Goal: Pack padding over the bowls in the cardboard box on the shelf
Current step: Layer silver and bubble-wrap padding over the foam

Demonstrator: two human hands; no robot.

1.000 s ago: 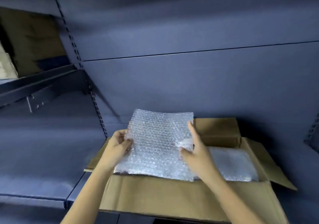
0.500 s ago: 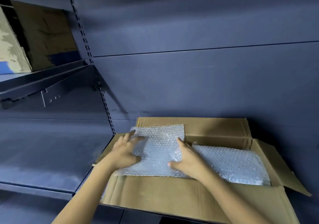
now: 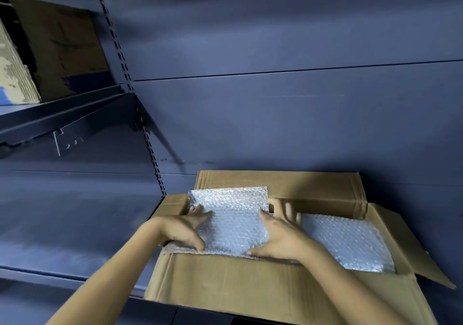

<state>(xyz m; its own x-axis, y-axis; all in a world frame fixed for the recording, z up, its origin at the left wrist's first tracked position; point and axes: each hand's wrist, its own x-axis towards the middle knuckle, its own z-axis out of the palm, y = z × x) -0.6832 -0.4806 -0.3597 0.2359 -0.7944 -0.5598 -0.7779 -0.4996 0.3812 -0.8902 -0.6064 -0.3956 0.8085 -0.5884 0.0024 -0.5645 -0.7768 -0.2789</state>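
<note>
An open cardboard box (image 3: 250, 284) stands on the dark metal shelf, its flaps spread outward. A sheet of bubble wrap (image 3: 233, 214) lies over the box's left half, its far edge curling up against the back flap. My left hand (image 3: 184, 229) rests flat on the sheet's left side, fingers spread. My right hand (image 3: 280, 234) presses the sheet's right side, fingers apart. A second bubble wrap sheet (image 3: 348, 242) covers the right half of the box. The bowls are hidden under the padding.
The dark shelf surface (image 3: 75, 229) runs to the left of the box. An upper shelf (image 3: 62, 114) at the left carries brown cardboard (image 3: 57, 49). A slotted upright (image 3: 147, 134) runs down the back panel. The box's right flap (image 3: 411, 247) sticks out sideways.
The bubble wrap sheet, held up and tilted a second ago, has come down into the left half of the box. Both hands have shifted from gripping its edges to pressing on it.
</note>
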